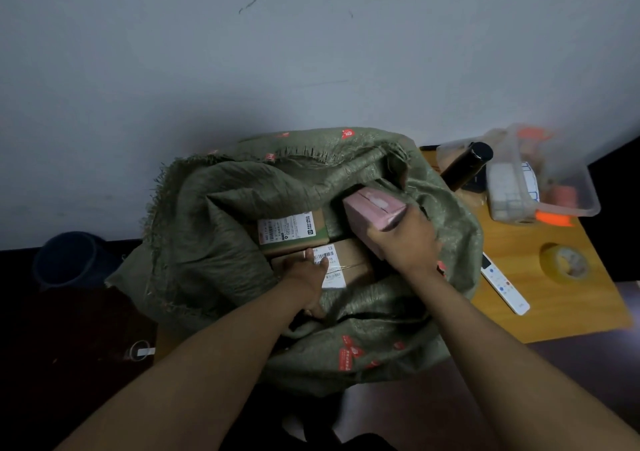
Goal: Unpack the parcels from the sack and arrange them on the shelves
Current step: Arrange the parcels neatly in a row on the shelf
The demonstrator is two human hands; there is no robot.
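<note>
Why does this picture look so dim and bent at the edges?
Head view: weak light, so the floor goes almost black; the wide lens bows the forearms and tilts the wooden table; the right hand gripping the pink parcel looks slightly soft; sack creases hold deep shadow.
</note>
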